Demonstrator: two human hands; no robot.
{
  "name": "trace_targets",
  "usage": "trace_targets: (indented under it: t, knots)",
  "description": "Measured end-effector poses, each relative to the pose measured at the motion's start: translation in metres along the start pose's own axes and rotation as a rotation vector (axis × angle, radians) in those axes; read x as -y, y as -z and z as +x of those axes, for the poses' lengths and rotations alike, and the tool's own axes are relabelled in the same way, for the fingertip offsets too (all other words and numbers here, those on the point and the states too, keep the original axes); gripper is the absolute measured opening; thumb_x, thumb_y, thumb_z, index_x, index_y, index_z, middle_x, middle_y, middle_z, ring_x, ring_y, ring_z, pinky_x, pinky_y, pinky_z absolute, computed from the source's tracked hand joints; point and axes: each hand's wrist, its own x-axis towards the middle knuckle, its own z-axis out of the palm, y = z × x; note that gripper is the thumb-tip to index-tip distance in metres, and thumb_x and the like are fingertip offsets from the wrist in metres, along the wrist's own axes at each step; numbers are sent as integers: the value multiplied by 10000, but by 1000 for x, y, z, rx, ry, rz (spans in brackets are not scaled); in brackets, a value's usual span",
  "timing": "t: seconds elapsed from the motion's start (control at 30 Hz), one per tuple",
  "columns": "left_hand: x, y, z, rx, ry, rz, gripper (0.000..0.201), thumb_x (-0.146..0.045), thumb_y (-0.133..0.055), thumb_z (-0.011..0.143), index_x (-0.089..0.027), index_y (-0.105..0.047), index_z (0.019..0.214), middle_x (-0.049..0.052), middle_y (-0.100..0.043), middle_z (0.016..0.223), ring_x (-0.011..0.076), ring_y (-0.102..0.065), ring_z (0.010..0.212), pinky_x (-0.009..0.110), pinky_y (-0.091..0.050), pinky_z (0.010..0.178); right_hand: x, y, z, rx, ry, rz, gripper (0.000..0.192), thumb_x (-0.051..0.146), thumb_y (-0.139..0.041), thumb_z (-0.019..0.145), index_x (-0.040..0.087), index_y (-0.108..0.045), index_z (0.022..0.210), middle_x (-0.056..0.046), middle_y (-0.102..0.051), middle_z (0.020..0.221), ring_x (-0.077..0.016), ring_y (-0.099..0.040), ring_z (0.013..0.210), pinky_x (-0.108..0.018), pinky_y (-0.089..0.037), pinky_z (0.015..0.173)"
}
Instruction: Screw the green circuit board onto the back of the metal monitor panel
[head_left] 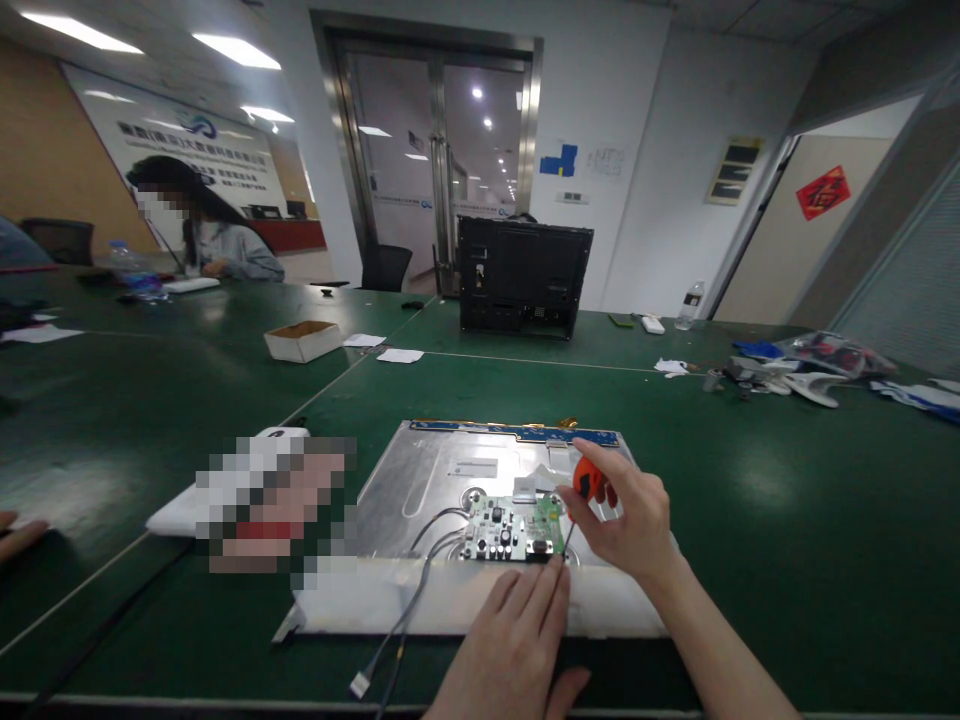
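Orange-handled screwdriver [587, 479] in grip: a worker's right hand [636, 512] closes thumb and fingers around the handle, the shaft slanting down below them to the near right corner of a green circuit board [511, 526] on a silver panel [431, 470]. The left hand [516, 640] lies palm down, its fingers extended, fingertips just beside the shaft's lower end.

Green table [795, 560] (seamed) bearing panel [439, 485], box [302, 344]
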Motion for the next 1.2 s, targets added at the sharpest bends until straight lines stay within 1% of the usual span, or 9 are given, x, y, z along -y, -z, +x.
trace_targets:
  t: [0.37,0.47,0.53,0.6,0.67,0.77,0.93,1.07,1.2]
  knots:
    - [0,0,-1,10,12,-23,587,-471,-469,915,-118,-392,1377,151,-471,1389,295,-465,1218,428,-371,1003,-1,3,-1,14,-37,-7,320,218,-541,842,198,-472,1154,49,-594,652,-88,-506,462,-215,-427,483]
    - [-4,6,1,-30,-2,-37,579,-449,-509,895,-120,-401,1360,154,-511,1337,296,-493,1171,425,-395,972,-2,3,-2,16,-37,-4,329,215,-525,825,198,-465,1148,51,-594,649,-92,-515,466,-218,-430,488]
    - [-7,14,7,-73,4,-63,513,-408,-528,890,-125,-442,1309,145,-548,1276,290,-515,1115,420,-412,944,-2,3,-3,22,-42,11,335,210,-514,815,195,-459,1145,44,-608,665,-94,-516,468,-221,-427,486]
    - [-10,23,16,-91,85,-102,349,-313,-542,883,-148,-512,1189,113,-588,1174,271,-528,1050,417,-420,919,-3,3,-4,31,-55,32,334,205,-497,813,194,-448,1143,28,-624,693,-98,-513,470,-227,-421,476]
    - [-10,32,29,-82,185,-110,126,-231,-550,865,-177,-556,979,72,-612,1006,256,-541,953,411,-437,860,-4,2,-5,35,-62,51,322,195,-476,818,193,-435,1138,9,-638,724,-103,-514,475,-232,-418,469]
    - [-5,42,48,-60,269,-66,122,-218,-593,843,-174,-544,946,68,-595,986,259,-536,950,417,-432,854,-5,1,-6,33,-51,58,301,195,-470,834,190,-422,1132,-12,-652,766,-104,-524,490,-233,-424,475]
    - [2,55,69,60,180,-3,364,-315,-707,779,-134,-594,1074,98,-626,1060,283,-550,986,431,-414,899,-5,-2,-5,8,-35,25,260,245,-557,851,202,-446,1082,14,-619,730,-93,-517,492,-222,-428,491]
    - [13,61,75,101,144,-73,366,-314,-709,773,-136,-613,1079,103,-650,1063,289,-571,999,446,-403,923,-4,-3,-3,8,-21,37,299,220,-567,854,212,-466,1135,-5,-599,796,-94,-522,547,-205,-424,479]
    - [26,56,76,138,76,-168,256,-318,-708,761,-160,-642,952,72,-671,974,262,-601,926,380,-439,838,-3,-1,-2,-3,-3,22,360,214,-590,846,211,-495,1193,-36,-578,859,-112,-549,627,-206,-431,479]
